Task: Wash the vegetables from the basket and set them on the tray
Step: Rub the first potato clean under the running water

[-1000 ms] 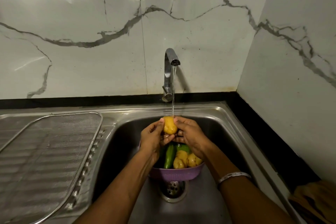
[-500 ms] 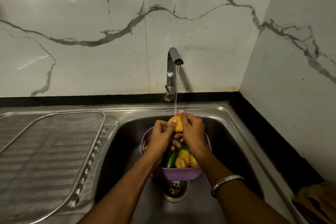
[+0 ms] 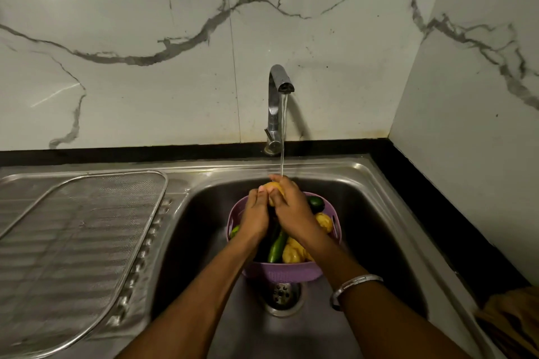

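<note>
A yellow potato [image 3: 275,187] sits between both my hands under the running water, mostly covered by fingers. My left hand [image 3: 256,215] grips it from the left and my right hand [image 3: 292,209] wraps over it from the right. Below them a purple basket [image 3: 281,271] stands in the sink bowl, holding more potatoes [image 3: 324,221], a long green chilli [image 3: 276,247] and a dark green vegetable [image 3: 315,203]. The wire-mesh tray [image 3: 78,245] lies on the drainboard to the left.
The tap [image 3: 277,105] stands at the back of the steel sink [image 3: 376,213], water streaming onto my hands. The drain [image 3: 282,294] shows just in front of the basket. A black counter strip runs along the right wall; a brownish cloth [image 3: 513,318] lies at the lower right.
My hands have turned and closed round the potato, so less of it shows. They have stayed under the stream over the basket.
</note>
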Demonstrator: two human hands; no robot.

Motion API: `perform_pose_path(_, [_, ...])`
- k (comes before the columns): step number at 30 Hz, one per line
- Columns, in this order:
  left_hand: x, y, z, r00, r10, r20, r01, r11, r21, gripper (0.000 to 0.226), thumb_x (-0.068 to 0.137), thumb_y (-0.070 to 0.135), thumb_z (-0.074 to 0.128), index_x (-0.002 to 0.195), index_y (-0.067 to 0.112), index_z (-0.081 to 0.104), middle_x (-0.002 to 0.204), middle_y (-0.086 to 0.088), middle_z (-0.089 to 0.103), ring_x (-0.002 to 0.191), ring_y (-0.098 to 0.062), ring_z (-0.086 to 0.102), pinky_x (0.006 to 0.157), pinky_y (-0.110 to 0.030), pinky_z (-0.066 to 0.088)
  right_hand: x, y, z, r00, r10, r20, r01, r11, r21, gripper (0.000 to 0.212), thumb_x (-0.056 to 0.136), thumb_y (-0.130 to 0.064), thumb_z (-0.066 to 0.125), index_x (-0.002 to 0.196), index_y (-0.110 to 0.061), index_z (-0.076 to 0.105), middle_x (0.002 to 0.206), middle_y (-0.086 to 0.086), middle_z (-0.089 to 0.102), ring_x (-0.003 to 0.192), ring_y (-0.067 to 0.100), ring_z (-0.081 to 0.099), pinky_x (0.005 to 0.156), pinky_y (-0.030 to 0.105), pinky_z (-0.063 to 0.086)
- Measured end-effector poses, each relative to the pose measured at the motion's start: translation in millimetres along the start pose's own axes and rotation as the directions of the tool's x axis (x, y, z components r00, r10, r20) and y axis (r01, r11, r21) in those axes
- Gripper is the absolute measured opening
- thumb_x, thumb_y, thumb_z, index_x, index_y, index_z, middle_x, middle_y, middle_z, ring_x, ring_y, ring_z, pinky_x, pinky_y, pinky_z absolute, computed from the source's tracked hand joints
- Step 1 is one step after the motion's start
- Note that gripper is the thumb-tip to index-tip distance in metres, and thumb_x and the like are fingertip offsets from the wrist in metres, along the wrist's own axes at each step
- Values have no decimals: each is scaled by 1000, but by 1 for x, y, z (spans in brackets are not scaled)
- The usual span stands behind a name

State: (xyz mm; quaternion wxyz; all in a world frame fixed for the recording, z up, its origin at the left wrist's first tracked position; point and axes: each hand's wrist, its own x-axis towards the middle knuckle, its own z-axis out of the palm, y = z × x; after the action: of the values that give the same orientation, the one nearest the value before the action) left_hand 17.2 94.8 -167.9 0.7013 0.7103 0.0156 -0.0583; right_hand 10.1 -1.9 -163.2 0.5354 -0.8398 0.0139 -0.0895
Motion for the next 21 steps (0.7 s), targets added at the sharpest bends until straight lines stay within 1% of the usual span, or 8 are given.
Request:
perform_pose_path(3, [-5, 3, 4, 997, 79, 6, -79, 996, 50, 32, 110, 37, 33, 114, 16, 56, 110, -6, 65, 109, -23, 63, 101, -45, 50, 1, -1, -3, 990, -31, -139, 15, 994, -110, 31, 109, -33, 38, 124, -17, 61, 112, 1, 65, 104, 15, 62, 83, 18, 45])
perform_pose_path(6, [-12, 5, 7, 989, 141, 50, -145, 985, 93, 34, 110, 37, 31, 116, 12, 53, 106, -4, 64, 105, -21, 63, 94, -41, 51, 2, -4, -12, 971, -39, -235, -1, 986, -165, 32, 110, -31, 37, 110, -14, 65, 91, -4, 62, 81, 8, 57, 65, 13, 38])
perform_pose_path(10, [-8, 0, 4, 978, 203, 39, -206, 974, 96, 32, 109, 39, 33, 110, 18, 57, 104, -7, 67, 103, -25, 65, 97, -48, 52, 0, 1, -18, 980, 65, -188, -73, 997, -38, 40, 109, -37, 35, 112, -12, 66, 95, 5, 67, 90, 24, 65, 83, 36, 52])
perform_pose_path(12, [-3, -3, 1, 974, 222, 41, -225, 970, 97, 31, 109, 38, 33, 108, 21, 60, 104, -6, 69, 104, -25, 65, 97, -49, 52, 1, 5, -16, 985, 143, -102, -143, 990, 5, 47, 109, -43, 32, 124, -12, 64, 114, 13, 69, 106, 34, 65, 98, 45, 52])
perform_pose_path(14, [0, -6, -1, 973, 222, 67, -227, 971, 79, 30, 109, 38, 34, 110, 26, 61, 107, -3, 70, 106, -22, 66, 98, -46, 53, 0, 3, -15, 976, 203, -73, -199, 978, 62, 52, 106, -53, 32, 137, -20, 59, 132, 11, 63, 121, 31, 60, 109, 49, 46])
perform_pose_path(16, [0, -4, 1, 976, 196, 96, -199, 980, 22, 29, 110, 32, 33, 115, 23, 60, 108, -6, 69, 105, -24, 65, 95, -43, 54, 0, 1, -15, 973, 215, -88, -201, 969, 147, 52, 104, -56, 34, 138, -23, 57, 135, 10, 62, 123, 30, 59, 107, 53, 47])
perform_pose_path(19, [-2, 1, 4, 978, 166, 129, -165, 986, -19, 30, 110, 26, 31, 124, 15, 56, 109, -12, 65, 99, -23, 63, 85, -33, 54, 0, 4, -14, 977, 164, -139, -150, 983, 111, 46, 106, -50, 36, 135, -22, 58, 128, 12, 66, 117, 32, 63, 101, 54, 52])
perform_pose_path(21, [-5, 4, 5, 977, 162, 138, -157, 987, -45, 32, 111, 27, 30, 123, 11, 55, 100, -13, 63, 88, -18, 64, 74, -25, 56, -3, 1, -15, 976, 130, -177, -113, 988, 104, 46, 104, -52, 36, 128, -22, 61, 119, 10, 69, 109, 31, 66, 96, 53, 54])
